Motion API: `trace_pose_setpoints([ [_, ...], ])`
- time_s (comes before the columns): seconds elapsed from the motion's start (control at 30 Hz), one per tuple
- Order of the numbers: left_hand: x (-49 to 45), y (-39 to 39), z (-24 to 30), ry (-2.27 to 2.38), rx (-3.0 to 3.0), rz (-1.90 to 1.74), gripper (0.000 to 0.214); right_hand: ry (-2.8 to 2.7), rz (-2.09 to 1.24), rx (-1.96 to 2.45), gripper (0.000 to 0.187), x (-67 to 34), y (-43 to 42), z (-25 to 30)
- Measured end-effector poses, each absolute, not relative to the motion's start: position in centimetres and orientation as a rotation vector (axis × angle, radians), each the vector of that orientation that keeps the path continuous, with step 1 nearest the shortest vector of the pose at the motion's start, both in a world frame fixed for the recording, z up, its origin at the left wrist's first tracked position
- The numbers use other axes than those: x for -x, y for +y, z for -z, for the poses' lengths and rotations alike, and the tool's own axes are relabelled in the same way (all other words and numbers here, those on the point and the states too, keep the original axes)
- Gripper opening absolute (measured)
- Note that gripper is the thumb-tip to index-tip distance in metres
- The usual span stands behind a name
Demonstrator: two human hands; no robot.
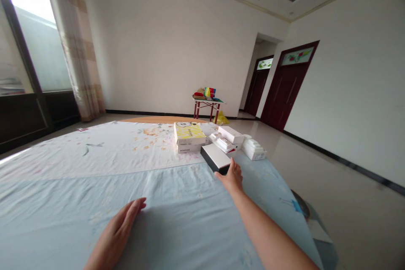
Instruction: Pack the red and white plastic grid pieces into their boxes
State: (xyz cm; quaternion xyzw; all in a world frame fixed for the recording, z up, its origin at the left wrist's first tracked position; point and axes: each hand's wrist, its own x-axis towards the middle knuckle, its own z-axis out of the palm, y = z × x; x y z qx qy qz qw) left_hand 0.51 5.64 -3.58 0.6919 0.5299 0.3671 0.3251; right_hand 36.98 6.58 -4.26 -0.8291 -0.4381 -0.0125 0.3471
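My right hand point(232, 176) reaches forward and grips the near end of a box with a white top and black sides point(217, 157), thumb on the left and fingers on the right. Behind that box lie several white boxes, among them a long one point(230, 134) and one at the right point(254, 148). To the left, a yellow and white patterned box point(190, 133) rests on a flat white box point(190, 148). My left hand point(123, 223) is over the blue cloth with its fingers stretched out, holding nothing.
A cloth, pale blue in front and white with flowers behind point(104, 147), covers the table. Farther off stands a small table point(207, 101) with colourful things on it, a yellow bag point(222, 117) beside it. A curtain point(74, 42) hangs at the left; dark red doors are at the right.
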Motion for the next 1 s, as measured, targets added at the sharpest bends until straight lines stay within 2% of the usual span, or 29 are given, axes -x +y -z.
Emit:
trace_pose_setpoints([
  [0.2, -0.6, 5.5, 3.4, 1.403, -1.816, -0.962, 0.052, -1.142, 0.09, 2.144, 0.09, -36.4, 6.2, 3.6],
  [0.33, -0.7, 5.5, 3.5, 1.412, -1.802, -0.944, 0.053, -1.329, 0.173, 1.811, 0.075, -34.8, 7.1, 1.9],
  [0.43, -0.8, 5.4, 3.6, 1.408, -1.766, -0.929, 0.054, -1.332, -0.233, 1.513, 0.065, -32.2, 10.1, 0.6],
  [0.5, -1.0, 5.3, 3.6, 1.401, -1.737, -0.93, 0.054, -1.085, -0.63, 1.401, 0.059, -30.3, 13.1, 0.1],
  [0.57, -1.1, 5.1, 3.6, 1.399, -1.702, -0.941, 0.055, -0.914, -0.805, 1.372, 0.047, -28.5, 16.3, -0.1],
  [0.7, -1.3, 4.6, 3.7, 1.405, -1.636, -0.966, 0.053, -0.648, -0.936, 1.343, 0.015, -26.4, 21.7, 0.1],
  [1.0, -1.8, 4.4, 3.6, 1.436, -1.655, -0.976, 0.048, -0.293, -1.038, 1.16, 0.018, -26.7, 24.8, 0.9],
])
